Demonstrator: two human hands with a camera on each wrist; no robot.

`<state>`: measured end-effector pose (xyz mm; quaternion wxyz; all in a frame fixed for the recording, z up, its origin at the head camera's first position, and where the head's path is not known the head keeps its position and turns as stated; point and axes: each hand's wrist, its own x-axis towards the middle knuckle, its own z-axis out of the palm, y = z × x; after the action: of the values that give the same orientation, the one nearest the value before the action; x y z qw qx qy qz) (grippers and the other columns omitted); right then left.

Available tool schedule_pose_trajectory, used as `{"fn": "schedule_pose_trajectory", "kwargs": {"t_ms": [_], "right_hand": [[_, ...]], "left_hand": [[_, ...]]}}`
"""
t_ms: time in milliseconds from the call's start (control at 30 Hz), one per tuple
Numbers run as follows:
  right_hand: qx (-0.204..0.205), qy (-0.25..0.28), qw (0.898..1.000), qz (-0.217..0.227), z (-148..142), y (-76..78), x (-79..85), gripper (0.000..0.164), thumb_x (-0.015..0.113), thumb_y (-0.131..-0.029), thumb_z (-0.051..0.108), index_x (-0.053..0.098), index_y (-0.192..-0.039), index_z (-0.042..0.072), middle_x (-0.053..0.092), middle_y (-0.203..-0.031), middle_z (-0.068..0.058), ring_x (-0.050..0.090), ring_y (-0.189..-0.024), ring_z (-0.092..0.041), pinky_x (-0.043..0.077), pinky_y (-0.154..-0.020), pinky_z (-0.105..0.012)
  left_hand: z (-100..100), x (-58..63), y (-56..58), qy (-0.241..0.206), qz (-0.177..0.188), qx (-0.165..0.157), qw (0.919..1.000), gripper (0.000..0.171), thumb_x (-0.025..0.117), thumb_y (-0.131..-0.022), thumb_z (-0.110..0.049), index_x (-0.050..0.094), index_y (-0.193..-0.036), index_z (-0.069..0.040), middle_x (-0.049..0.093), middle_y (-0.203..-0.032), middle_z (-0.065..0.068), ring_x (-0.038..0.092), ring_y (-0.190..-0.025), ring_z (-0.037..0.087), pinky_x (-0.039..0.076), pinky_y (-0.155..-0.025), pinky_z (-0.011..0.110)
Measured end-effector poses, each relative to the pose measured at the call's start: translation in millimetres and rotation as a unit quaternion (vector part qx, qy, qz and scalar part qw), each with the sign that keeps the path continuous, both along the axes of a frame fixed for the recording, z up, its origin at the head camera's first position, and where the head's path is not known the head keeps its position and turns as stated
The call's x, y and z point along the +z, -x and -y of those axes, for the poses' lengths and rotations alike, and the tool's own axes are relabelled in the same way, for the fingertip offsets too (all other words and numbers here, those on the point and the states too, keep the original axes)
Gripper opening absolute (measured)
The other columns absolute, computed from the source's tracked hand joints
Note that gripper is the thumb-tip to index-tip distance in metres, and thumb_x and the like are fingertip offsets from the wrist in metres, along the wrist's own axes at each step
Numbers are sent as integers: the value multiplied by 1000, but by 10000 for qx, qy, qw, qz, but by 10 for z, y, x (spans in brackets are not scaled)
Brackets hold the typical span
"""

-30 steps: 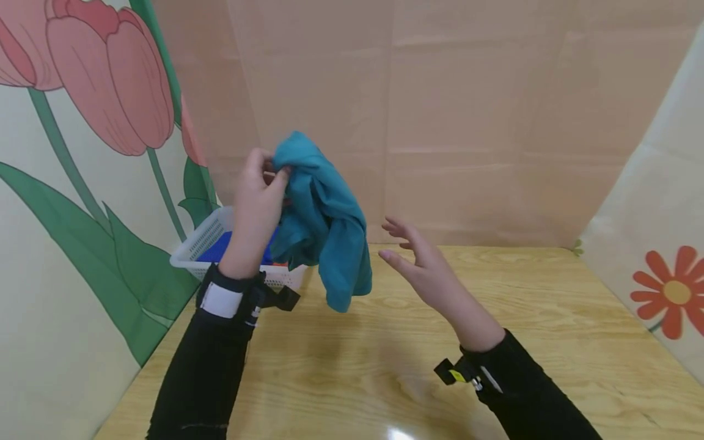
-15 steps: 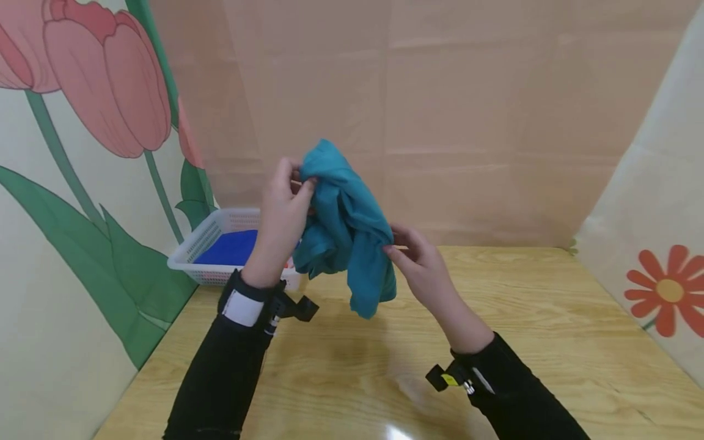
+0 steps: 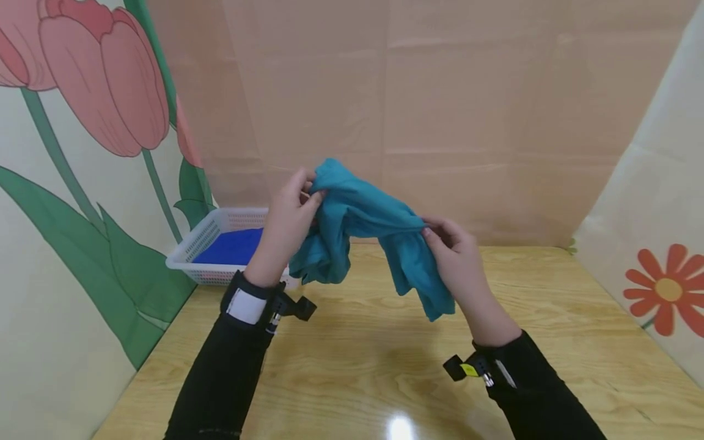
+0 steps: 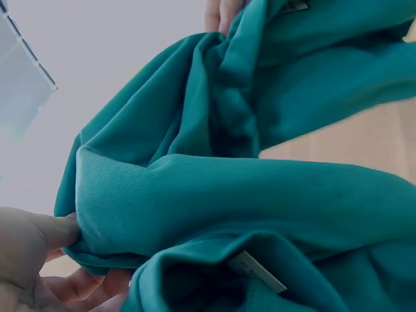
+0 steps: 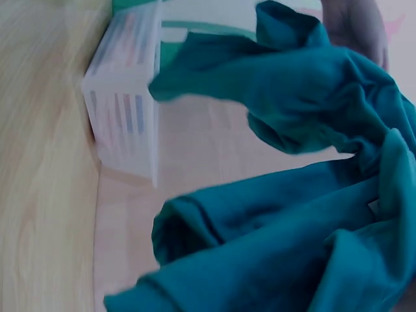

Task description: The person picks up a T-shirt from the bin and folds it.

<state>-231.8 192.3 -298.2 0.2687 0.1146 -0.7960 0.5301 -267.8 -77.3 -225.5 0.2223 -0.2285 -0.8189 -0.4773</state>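
Observation:
A teal piece of clothing [image 3: 368, 208] hangs in folds above the table between both hands. My left hand [image 3: 291, 214] pinches its upper left part between thumb and fingers. With thumb and fingertips, my right hand [image 3: 456, 250] pinches the fabric farther right, and a length droops below. In the left wrist view the garment [image 4: 195, 201] shows a tube-like opening and a pale label [image 4: 258, 271]. The right wrist view shows the cloth [image 5: 305, 97] hanging in loose lengths, with more tube-like ends. Its full shape is hidden by the folds.
A white perforated plastic basket [image 3: 206, 273] stands at the back left of the wooden table [image 3: 341, 366], with blue fabric [image 3: 228, 247] inside. A pinkish-brown sheet [image 3: 456, 122] hangs behind. Flower-printed sheets [image 3: 55, 256] border both sides.
The right hand came in from the right, took hold of the garment and drew it rightward, spreading it. The left hand moved right and slightly down, keeping its grip.

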Motion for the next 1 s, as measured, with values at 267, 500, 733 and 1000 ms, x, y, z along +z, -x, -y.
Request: {"fn": "schedule_pose_trajectory", "kwargs": {"t_ms": [267, 500, 733, 1000], "right_hand": [[-440, -272, 9977, -442, -171, 44, -3, 25, 57, -100, 16, 69, -120, 9, 67, -109, -8, 58, -87, -15, 45, -75, -21], [-600, -749, 9931, -669, -274, 64, -34, 23, 58, -99, 15, 71, -117, 9, 65, -106, -5, 56, -87, -12, 45, -74, -19], [-603, -1292, 9875, -677, -380, 67, -116, 21, 61, -95, 4, 72, -113, 8, 66, -106, -5, 57, -95, -14, 44, -79, -14], [-262, -1779, 9831, -331, -489, 121, -339, 23, 62, -94, 0, 70, -114, 8, 64, -112, -12, 60, -100, -27, 52, -82, -43]], "left_hand": [[11, -84, 72, 715, -151, 233, 9971, 17, 57, -100, -18, 57, -112, -7, 60, -101, 9, 56, -80, 23, 49, -66, 37], [28, -164, 94, 1203, -238, 388, 9917, 16, 61, -98, -18, 60, -108, -6, 59, -98, 9, 54, -83, 22, 47, -68, 37], [50, -275, 103, 1519, -189, 242, 9879, 13, 63, -96, -16, 61, -106, -7, 60, -101, 9, 56, -88, 23, 47, -72, 38], [27, -517, 168, 1916, -284, 116, 9810, 14, 65, -94, -10, 64, -107, -4, 63, -102, 11, 60, -93, 25, 51, -75, 37]]}}
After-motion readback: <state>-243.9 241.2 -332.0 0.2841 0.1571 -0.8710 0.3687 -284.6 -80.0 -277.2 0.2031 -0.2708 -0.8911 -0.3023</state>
